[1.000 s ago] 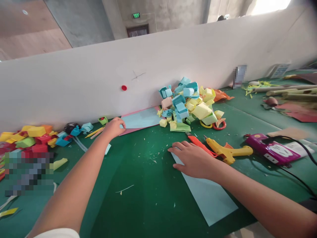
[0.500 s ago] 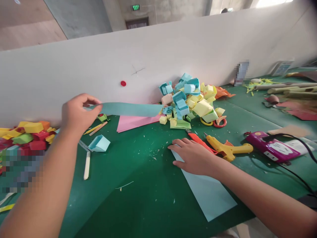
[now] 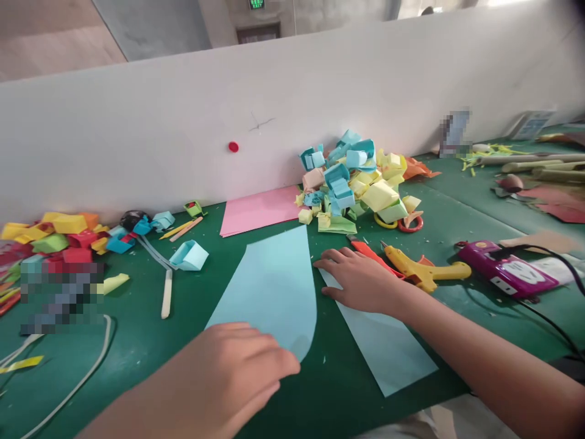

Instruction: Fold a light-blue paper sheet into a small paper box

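Note:
My left hand point(image 3: 247, 366), low in the middle, is closed on the near end of a light blue paper sheet point(image 3: 269, 280). The sheet's near right corner curls up, while its far end reaches toward the pink paper. My right hand point(image 3: 356, 277) lies flat with fingers spread, on top of another light blue paper piece point(image 3: 384, 347) on the green table. Just beyond that hand are a red-handled utility knife point(image 3: 372, 257) and a yellow glue gun point(image 3: 425, 268).
Folded paper pieces point(image 3: 340, 183) are heaped at the back by the white partition point(image 3: 150, 122). Pink paper point(image 3: 262, 210) lies beside them. A purple power strip point(image 3: 507, 268) with a black cable sits right. At left are more coloured paper pieces point(image 3: 68, 224) and a light blue paper box point(image 3: 189, 255).
My left hand has come from the back left down toward me with the blue sheet, which now shows its broad face over the table. My right hand has stayed in place.

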`<action>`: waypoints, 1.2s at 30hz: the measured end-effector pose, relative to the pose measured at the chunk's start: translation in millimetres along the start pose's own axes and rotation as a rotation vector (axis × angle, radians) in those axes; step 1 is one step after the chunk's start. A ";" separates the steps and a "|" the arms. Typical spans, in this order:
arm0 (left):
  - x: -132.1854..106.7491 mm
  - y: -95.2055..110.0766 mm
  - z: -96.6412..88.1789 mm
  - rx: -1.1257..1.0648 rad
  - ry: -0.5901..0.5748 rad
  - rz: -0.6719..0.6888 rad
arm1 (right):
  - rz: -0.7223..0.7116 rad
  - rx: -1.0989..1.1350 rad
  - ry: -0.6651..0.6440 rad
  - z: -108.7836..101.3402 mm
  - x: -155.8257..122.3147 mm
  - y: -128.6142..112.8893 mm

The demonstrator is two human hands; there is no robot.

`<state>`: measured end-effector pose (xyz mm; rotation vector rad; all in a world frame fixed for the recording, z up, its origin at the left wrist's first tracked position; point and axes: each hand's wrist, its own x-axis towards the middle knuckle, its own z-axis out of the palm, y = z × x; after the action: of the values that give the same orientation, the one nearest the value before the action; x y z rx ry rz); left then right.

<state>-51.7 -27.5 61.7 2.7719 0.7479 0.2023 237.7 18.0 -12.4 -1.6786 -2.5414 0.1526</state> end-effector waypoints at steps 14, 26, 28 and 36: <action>65.2 5.1 57.7 -0.367 -0.160 -0.109 | 0.119 0.069 -0.002 -5.8 -0.9 -5.5; 65.8 3.5 51.3 -0.683 0.013 -0.134 | -0.049 0.020 -0.002 3.4 -2.5 3.4; 65.1 1.9 49.3 -0.701 0.039 -0.159 | -0.023 0.108 0.106 0.9 -2.4 1.6; 69.7 -8.7 29.2 -0.966 0.368 -0.451 | -0.281 0.705 0.489 -23.1 -13.7 -7.5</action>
<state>9.9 9.1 35.8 1.6311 0.9903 0.7567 239.3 3.2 11.2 -0.9421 -1.9831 0.4794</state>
